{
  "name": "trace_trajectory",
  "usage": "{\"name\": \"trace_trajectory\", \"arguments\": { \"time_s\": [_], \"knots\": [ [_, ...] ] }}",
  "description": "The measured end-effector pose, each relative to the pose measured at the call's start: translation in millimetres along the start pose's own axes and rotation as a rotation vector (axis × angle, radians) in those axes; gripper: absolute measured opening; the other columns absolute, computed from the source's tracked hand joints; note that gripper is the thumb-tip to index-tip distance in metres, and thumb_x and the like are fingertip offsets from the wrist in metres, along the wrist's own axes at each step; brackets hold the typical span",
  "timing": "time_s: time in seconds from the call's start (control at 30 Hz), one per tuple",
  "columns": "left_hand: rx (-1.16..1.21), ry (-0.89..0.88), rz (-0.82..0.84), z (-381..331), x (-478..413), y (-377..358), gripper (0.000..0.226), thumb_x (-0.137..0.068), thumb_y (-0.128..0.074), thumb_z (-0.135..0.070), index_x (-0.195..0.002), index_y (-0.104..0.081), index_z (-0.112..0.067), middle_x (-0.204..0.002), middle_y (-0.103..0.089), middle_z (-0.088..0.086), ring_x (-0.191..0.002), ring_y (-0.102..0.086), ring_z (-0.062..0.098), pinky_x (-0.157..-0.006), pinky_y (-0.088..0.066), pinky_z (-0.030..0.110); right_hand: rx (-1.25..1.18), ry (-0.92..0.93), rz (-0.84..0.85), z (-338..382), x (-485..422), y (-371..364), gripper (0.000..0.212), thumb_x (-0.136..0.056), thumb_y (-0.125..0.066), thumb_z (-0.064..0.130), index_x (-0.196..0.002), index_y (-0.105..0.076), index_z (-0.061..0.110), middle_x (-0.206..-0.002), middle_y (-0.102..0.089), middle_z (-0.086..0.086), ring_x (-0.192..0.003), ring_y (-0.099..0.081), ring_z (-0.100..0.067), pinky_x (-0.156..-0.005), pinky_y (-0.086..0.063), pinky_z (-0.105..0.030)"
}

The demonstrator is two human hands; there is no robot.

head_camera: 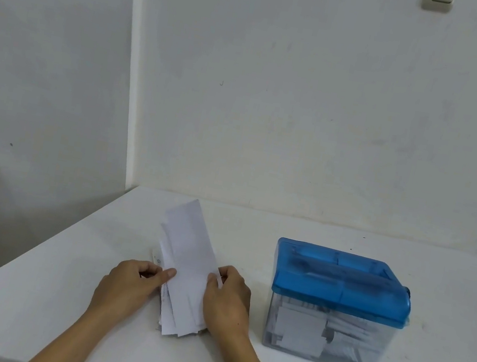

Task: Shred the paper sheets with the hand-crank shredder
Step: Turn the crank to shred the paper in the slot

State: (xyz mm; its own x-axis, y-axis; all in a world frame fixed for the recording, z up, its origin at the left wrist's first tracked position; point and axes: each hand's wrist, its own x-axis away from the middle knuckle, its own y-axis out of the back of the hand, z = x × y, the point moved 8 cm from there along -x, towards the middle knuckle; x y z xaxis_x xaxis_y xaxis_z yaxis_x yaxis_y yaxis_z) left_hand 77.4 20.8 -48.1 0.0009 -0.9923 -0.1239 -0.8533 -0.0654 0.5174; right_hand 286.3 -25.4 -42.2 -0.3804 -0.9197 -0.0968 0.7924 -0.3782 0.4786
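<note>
soft even light, perhaps slightly blurred

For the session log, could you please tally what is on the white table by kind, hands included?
Hands: 2, the left hand and the right hand, both gripping the paper
Paper stack: 1 (sheet count cannot be told)
Hand-crank shredder: 1, blue lid, clear bin holding paper pieces
Total: 4

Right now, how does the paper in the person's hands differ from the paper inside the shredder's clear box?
The paper sheets are long whole strips, held at their edges by the left hand and right hand; the shredded paper is shorter cut pieces. The sheets lie on the open table; the cut pieces sit heaped inside the shredder. Both are white.
</note>
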Motion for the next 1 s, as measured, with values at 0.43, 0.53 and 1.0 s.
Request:
{"name": "trace_trajectory", "arguments": {
  "time_s": [0.43, 0.53, 1.0],
  "knots": [
    [-0.229, -0.022, -0.113, -6.6, 3.4, 1.6, 0.034, -0.088, -0.064, -0.058, -0.104, -0.051, -0.031, -0.096, -0.057, -0.016, -0.084, -0.058, 0.005, -0.084, -0.041, 0.034, -0.196, -0.052, -0.009, 1.7, 0.1, 8.1, 0.018, -0.106, -0.04, 0.031, -0.119, -0.05, 0.023, -0.11, -0.058, 0.007, -0.087, -0.054, -0.005, -0.059, -0.038, -0.01],
    [-0.242, -0.073, -0.117, -12.7, 6.7, 0.7, 0.022, -0.092, -0.06, -0.054, -0.097, -0.054, -0.034, -0.095, -0.056, -0.014, -0.081, -0.057, 0.004, -0.086, -0.043, 0.037, -0.221, -0.054, -0.004, 3.4, 1.1, 8.4, 0.018, -0.105, -0.042, 0.03, -0.119, -0.051, 0.024, -0.11, -0.059, 0.008, -0.084, -0.054, -0.002, -0.057, -0.038, -0.009],
    [0.277, 0.095, 0.073, -74.1, 24.7, -15.0, 0.041, -0.097, -0.047, -0.059, -0.106, -0.056, -0.019, -0.102, -0.066, -0.001, -0.09, -0.064, 0.019, -0.071, -0.047, 0.031, -0.476, 0.126, 0.011, 43.9, 13.9, 13.8, 0.009, -0.106, -0.041, 0.034, -0.112, -0.044, 0.028, -0.11, -0.058, 0.009, -0.097, -0.062, -0.008, -0.075, -0.055, -0.018]
  ]
}}
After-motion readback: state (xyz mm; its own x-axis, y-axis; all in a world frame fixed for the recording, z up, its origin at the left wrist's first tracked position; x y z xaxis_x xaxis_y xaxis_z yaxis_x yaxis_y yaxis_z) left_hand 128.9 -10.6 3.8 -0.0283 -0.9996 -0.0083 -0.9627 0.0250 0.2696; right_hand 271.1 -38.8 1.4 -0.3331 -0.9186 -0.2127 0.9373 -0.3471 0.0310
